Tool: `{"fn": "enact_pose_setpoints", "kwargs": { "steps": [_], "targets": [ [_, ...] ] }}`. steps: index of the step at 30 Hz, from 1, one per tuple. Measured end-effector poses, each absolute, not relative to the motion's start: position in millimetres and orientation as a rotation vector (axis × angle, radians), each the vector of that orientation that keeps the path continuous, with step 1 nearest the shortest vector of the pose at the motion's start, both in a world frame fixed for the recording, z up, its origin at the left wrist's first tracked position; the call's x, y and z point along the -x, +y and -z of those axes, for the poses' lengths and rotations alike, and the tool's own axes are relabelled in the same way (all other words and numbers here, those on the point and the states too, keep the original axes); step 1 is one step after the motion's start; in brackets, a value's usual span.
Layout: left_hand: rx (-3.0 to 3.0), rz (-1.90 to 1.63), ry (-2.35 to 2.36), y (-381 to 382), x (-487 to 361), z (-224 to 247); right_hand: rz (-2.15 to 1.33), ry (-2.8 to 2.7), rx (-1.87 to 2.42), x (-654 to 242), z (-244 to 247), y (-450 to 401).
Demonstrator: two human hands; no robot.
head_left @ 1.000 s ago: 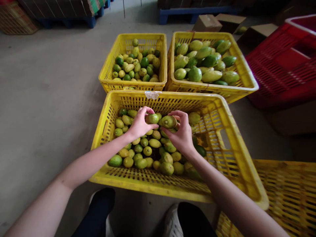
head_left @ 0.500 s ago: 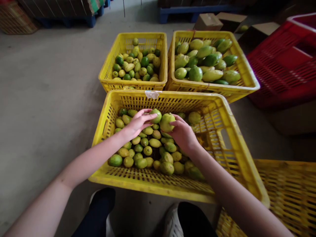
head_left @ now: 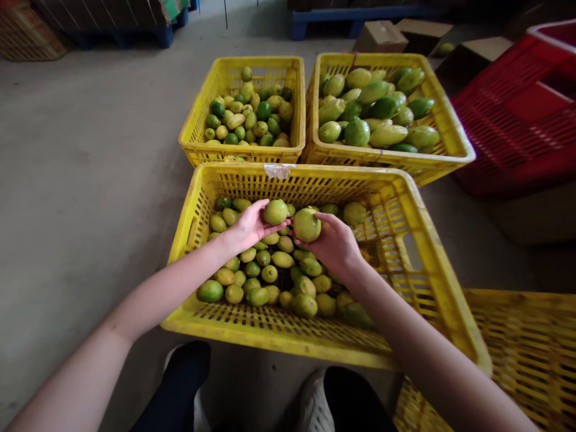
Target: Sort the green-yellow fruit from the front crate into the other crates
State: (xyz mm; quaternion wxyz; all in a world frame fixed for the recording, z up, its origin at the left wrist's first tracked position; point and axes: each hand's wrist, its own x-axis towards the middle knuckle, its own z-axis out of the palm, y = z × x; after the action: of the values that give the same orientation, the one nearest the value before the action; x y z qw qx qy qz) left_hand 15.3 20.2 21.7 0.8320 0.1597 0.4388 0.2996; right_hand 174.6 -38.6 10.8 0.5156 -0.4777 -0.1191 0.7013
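My left hand (head_left: 252,228) is closed around a yellow-green lemon (head_left: 275,212), its palm turned up and the fingers under the fruit. Just to the right, my right hand (head_left: 335,243) grips another greenish lemon (head_left: 306,225) between thumb and fingers. The two fruits are close together but apart, held above the near yellow crate (head_left: 279,345). Many green and yellow lemons (head_left: 282,260) cover the left and middle of that crate's bottom; my right hand and forearm hide some of them.
Behind stand two more yellow crates: the left one (head_left: 243,154) holds small lemons, the right one (head_left: 387,157) larger green fruit. A red crate (head_left: 508,126) is at the far right, another yellow crate (head_left: 522,354) at lower right. Cardboard boxes (head_left: 380,37) lie at the back.
Both hands have turned the fruits they hold. My left hand has rolled palm-up, with its fingers now beneath its lemon; the lemon in my right hand shows another side.
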Motion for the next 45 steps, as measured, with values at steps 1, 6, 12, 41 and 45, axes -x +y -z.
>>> {"fn": "enact_pose_setpoints", "kwargs": {
  "steps": [1, 6, 12, 41, 45],
  "targets": [
    [-0.341, -0.638, 0.926, 20.2, -15.7, -21.8, -1.678, -0.299, 1.162, -173.7, -11.2, -38.8],
    [-0.428, -0.684, 0.863, 19.8, -15.5, -19.9, -1.606, -0.365, 1.194, -172.4, -14.9, -40.6],
    [-0.381, -0.600, 0.899, 20.9, -12.1, -17.5, -1.711, -0.373, 1.148, -174.3, -16.4, -41.4],
    [-1.866, -0.389, 0.961, 25.6, -16.2, -67.8, -1.554, -0.045, 1.250, -195.0, -16.9, -31.6],
    [-1.928, -0.825, 1.318, 106.0, -24.4, -128.0, -1.523, -0.110, 1.254, -195.0, -15.6, -33.0]
  ]
}}
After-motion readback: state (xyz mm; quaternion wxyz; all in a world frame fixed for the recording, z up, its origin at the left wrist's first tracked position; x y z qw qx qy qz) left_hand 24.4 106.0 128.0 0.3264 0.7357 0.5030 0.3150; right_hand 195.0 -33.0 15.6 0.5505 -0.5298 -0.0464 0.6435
